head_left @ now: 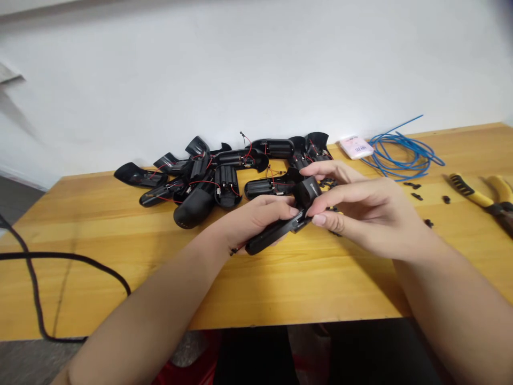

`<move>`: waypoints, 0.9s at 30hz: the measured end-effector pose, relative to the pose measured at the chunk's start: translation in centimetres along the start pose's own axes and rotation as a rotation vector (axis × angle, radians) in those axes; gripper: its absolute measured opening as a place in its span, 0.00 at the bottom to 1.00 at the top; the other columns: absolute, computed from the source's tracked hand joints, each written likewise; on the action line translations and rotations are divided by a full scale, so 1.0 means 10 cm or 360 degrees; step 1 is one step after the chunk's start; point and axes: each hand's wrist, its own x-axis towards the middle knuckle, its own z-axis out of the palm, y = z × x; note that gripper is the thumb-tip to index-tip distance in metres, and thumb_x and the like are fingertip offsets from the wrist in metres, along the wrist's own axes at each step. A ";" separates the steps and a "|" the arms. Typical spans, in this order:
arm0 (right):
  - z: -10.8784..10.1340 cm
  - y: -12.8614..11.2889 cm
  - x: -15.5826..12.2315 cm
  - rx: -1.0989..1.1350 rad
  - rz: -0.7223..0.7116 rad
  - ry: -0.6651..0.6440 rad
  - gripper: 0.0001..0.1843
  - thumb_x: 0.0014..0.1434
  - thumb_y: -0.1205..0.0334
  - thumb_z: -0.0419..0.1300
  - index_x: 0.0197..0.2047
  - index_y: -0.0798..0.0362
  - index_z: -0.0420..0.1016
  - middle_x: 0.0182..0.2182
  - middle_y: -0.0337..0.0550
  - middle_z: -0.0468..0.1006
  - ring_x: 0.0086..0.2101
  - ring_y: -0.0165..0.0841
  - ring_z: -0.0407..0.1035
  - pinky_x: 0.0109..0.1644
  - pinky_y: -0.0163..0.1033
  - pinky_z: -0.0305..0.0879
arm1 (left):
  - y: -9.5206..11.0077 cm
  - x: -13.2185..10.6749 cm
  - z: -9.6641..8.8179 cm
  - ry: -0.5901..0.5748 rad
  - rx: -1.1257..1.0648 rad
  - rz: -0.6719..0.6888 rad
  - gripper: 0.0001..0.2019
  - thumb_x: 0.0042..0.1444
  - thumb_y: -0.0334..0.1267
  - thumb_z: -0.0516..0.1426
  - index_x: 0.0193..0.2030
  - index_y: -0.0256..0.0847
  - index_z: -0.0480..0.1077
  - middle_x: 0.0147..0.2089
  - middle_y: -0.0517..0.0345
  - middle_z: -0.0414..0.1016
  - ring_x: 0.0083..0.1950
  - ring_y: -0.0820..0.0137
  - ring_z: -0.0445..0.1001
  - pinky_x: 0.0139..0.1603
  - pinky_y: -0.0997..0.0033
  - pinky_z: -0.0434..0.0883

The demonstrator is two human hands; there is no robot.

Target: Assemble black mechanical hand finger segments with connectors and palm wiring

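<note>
Both of my hands grip one black plastic housing part (280,229) above the middle of the wooden table (120,251). My left hand (256,216) is closed around its long lower end. My right hand (356,208) pinches its upper end, thumb below and fingers over the top. Just behind my hands lies a pile of several similar black housings (224,174) with red and black wires.
A coil of blue wire (401,152) and a small pink-and-white packet (356,146) lie at the back right. Yellow-handled pliers (487,198) rest at the far right, with small black pieces (417,195) scattered near them. A black cable (60,259) crosses the table's left end.
</note>
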 end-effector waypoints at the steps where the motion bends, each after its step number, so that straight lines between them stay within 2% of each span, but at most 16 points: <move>1: 0.00 0.00 0.00 -0.0006 -0.0003 -0.0007 0.03 0.59 0.62 0.74 0.37 0.44 0.87 0.56 0.45 0.77 0.61 0.42 0.70 0.66 0.48 0.68 | 0.00 0.00 0.00 0.0000 0.0009 0.0022 0.08 0.55 0.40 0.63 0.38 0.38 0.74 0.25 0.66 0.67 0.21 0.82 0.62 0.22 0.83 0.59; 4: 0.00 -0.02 0.00 -0.0012 -0.0006 -0.0028 0.03 0.58 0.63 0.74 0.37 0.46 0.87 0.58 0.47 0.76 0.61 0.41 0.70 0.64 0.46 0.69 | -0.03 0.00 -0.02 -0.0003 0.0028 0.0054 0.07 0.53 0.38 0.64 0.37 0.38 0.75 0.27 0.65 0.71 0.25 0.81 0.67 0.25 0.84 0.62; 7: 0.02 -0.03 0.01 -0.0001 -0.0024 -0.0041 0.02 0.58 0.63 0.74 0.36 0.48 0.87 0.58 0.48 0.76 0.60 0.39 0.71 0.63 0.42 0.70 | -0.05 0.01 0.01 0.0024 -0.0010 0.0021 0.07 0.52 0.39 0.65 0.36 0.39 0.75 0.27 0.65 0.71 0.26 0.80 0.67 0.26 0.83 0.62; 10: 0.03 -0.03 0.01 0.0008 -0.0002 -0.0068 0.02 0.58 0.64 0.74 0.36 0.48 0.87 0.58 0.47 0.78 0.62 0.38 0.71 0.63 0.40 0.70 | -0.05 0.00 0.07 0.0155 -0.0040 -0.0064 0.09 0.49 0.40 0.66 0.34 0.39 0.73 0.26 0.65 0.70 0.25 0.79 0.64 0.23 0.80 0.59; 13: 0.03 -0.03 0.01 0.0043 0.0058 -0.0078 0.03 0.58 0.64 0.74 0.36 0.47 0.88 0.59 0.45 0.78 0.62 0.39 0.71 0.64 0.43 0.71 | -0.02 0.00 0.10 0.0235 -0.0071 -0.0116 0.09 0.48 0.40 0.66 0.33 0.39 0.73 0.26 0.64 0.70 0.25 0.78 0.65 0.23 0.79 0.60; 19: 0.00 -0.04 0.01 0.0075 0.0105 -0.0054 0.04 0.56 0.63 0.75 0.37 0.45 0.88 0.59 0.44 0.78 0.62 0.41 0.71 0.71 0.51 0.66 | -0.01 0.01 0.04 0.0031 -0.0166 -0.0026 0.08 0.49 0.38 0.68 0.32 0.38 0.75 0.23 0.64 0.69 0.25 0.78 0.66 0.28 0.80 0.64; 21: -0.01 -0.04 0.01 0.0036 0.0130 -0.0066 0.04 0.56 0.62 0.75 0.37 0.44 0.88 0.60 0.44 0.78 0.63 0.42 0.70 0.72 0.52 0.66 | -0.01 0.02 0.03 0.0017 -0.0184 -0.0040 0.09 0.49 0.38 0.68 0.33 0.37 0.76 0.23 0.64 0.69 0.26 0.78 0.68 0.30 0.79 0.66; 27: -0.01 -0.05 0.01 0.0034 0.0235 -0.0096 0.03 0.56 0.60 0.75 0.35 0.45 0.88 0.54 0.45 0.81 0.65 0.44 0.67 0.67 0.52 0.70 | 0.03 -0.01 0.08 0.0146 -0.0097 -0.0120 0.08 0.49 0.35 0.67 0.35 0.38 0.76 0.30 0.60 0.75 0.32 0.74 0.72 0.34 0.76 0.67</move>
